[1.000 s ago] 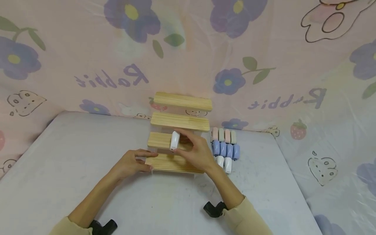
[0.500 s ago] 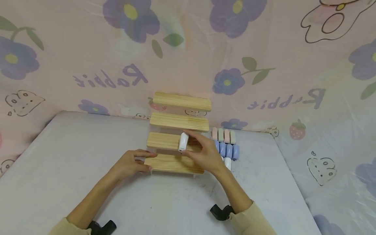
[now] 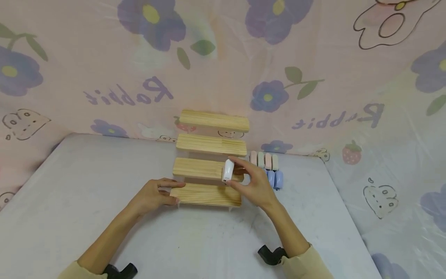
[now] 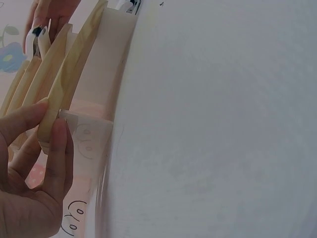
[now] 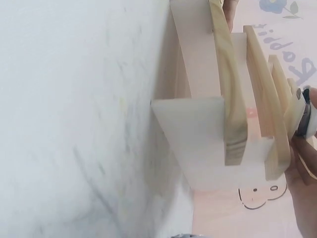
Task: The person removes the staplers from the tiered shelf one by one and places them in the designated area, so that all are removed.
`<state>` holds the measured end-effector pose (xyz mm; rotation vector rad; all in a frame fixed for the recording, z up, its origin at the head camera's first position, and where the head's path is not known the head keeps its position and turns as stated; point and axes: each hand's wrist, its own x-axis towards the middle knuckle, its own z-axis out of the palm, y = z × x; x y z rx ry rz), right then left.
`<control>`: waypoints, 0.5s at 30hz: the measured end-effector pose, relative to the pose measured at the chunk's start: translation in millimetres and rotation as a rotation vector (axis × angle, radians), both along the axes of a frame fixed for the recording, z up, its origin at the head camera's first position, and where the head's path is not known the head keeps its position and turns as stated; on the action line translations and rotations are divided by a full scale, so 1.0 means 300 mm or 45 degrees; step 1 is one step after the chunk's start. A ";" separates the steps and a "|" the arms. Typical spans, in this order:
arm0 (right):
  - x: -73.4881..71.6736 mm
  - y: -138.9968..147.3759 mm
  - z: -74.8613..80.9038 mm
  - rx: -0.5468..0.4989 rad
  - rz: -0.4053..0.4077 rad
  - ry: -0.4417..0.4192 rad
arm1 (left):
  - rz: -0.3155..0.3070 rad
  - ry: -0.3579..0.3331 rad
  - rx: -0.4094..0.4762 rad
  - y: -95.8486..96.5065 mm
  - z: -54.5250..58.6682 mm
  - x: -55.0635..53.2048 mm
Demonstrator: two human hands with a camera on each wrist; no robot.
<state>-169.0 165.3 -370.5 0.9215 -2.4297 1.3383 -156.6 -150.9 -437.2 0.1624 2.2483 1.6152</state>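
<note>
A tiered rack [image 3: 205, 194] of pale wooden boards on white side panels stands mid-table. My left hand [image 3: 151, 198] pinches the left end of its lowest, front board, with the thumb and fingers on opposite faces in the left wrist view. My right hand [image 3: 257, 188] holds a small white stapler [image 3: 228, 170] upright between thumb and fingers, at the right part of the second board [image 3: 196, 167]. In the right wrist view this stapler [image 5: 308, 116] shows a dark metal middle. Whether its base touches the board is hard to tell.
To the right of the rack stand rows of similar small staplers, pink and green [image 3: 268, 161] behind blue ones [image 3: 278, 180], partly hidden by my right hand. A patterned curtain [image 3: 216, 77] hangs close behind the rack. Black fittings [image 3: 273, 255] sit at both wrists.
My right hand has slid the white stapler rightward along the second board. The white staplers beside the rack have become hidden behind that hand. My left hand keeps its grip on the front board.
</note>
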 end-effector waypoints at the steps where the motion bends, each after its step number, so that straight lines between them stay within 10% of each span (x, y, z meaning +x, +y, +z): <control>1: 0.003 0.004 0.006 0.000 0.000 0.001 | 0.000 0.001 -0.007 0.000 0.001 0.001; 15: 0.022 0.088 -0.002 0.000 -0.029 0.011 | -0.007 0.003 -0.012 0.002 0.003 0.004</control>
